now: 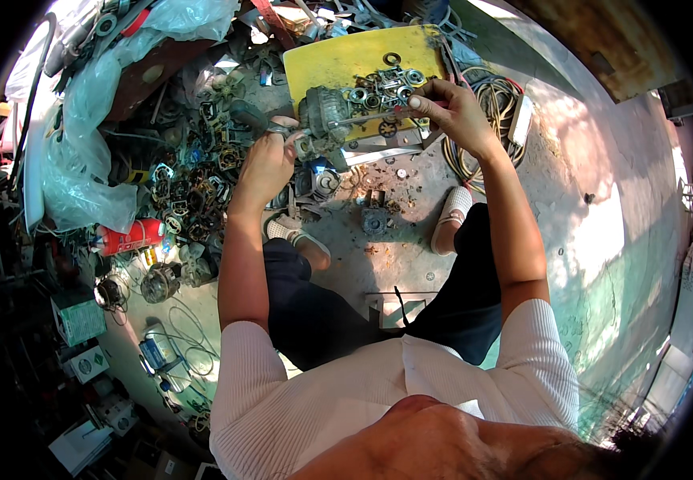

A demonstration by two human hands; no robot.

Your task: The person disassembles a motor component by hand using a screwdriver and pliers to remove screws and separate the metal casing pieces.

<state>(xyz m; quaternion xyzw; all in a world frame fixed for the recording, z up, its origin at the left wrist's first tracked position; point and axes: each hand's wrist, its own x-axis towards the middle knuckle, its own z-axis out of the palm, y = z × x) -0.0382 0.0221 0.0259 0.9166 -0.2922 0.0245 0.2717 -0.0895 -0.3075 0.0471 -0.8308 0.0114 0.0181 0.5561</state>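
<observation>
My left hand (pixel 270 164) is closed around the near end of a grey, ribbed metal motor housing (pixel 324 112). My right hand (pixel 452 114) pinches one end of a long thin metal rod (pixel 366 118). The rod runs leftward, and its far end meets or overlaps the housing's side; I cannot tell which. Whether it has a handle is hidden by my fingers. Behind them lies a yellow board (pixel 322 60) bearing several bearings and metal rings (pixel 386 84).
Dark metal scrap parts (pixel 202 180) are heaped on the left, near a red cylinder (pixel 134 236) and clear plastic sheeting (pixel 82 184). Coiled cables (pixel 482 104) and a white power strip (pixel 522 120) lie at right. A square metal part (pixel 375 222) sits between my feet.
</observation>
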